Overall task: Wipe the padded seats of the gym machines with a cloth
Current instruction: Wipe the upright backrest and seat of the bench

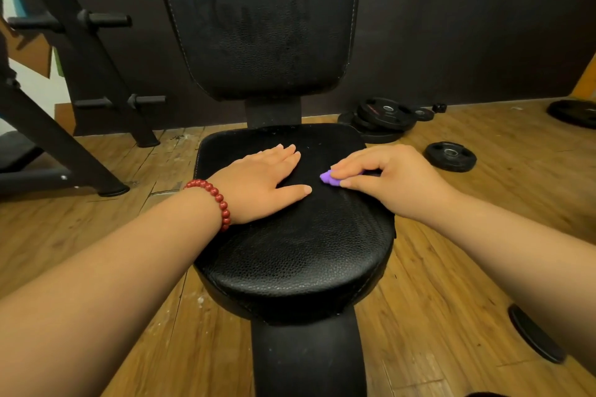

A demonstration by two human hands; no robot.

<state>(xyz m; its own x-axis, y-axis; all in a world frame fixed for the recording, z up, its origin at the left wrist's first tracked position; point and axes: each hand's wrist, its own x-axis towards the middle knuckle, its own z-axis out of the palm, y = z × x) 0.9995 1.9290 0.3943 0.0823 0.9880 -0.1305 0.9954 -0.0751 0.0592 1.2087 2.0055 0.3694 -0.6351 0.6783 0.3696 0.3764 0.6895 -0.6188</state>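
Note:
A black padded seat (pixel 296 255) of a gym machine fills the middle, with its upright black backrest (pixel 258 19) behind it. My left hand (pixel 261 184) lies flat on the seat's far left part, fingers straight, a red bead bracelet on the wrist. My right hand (pixel 390 180) is at the seat's far right part and pinches a small purple cloth (pixel 329 178) against the padding; most of the cloth is hidden under the fingers.
A stack of black weight plates (pixel 383 118) lies on the wooden floor behind the seat to the right, and a single plate (pixel 450 156) sits nearer. More plates (pixel 574 113) lie far right. A black steel rack (pixel 80 74) with pegs stands at the left.

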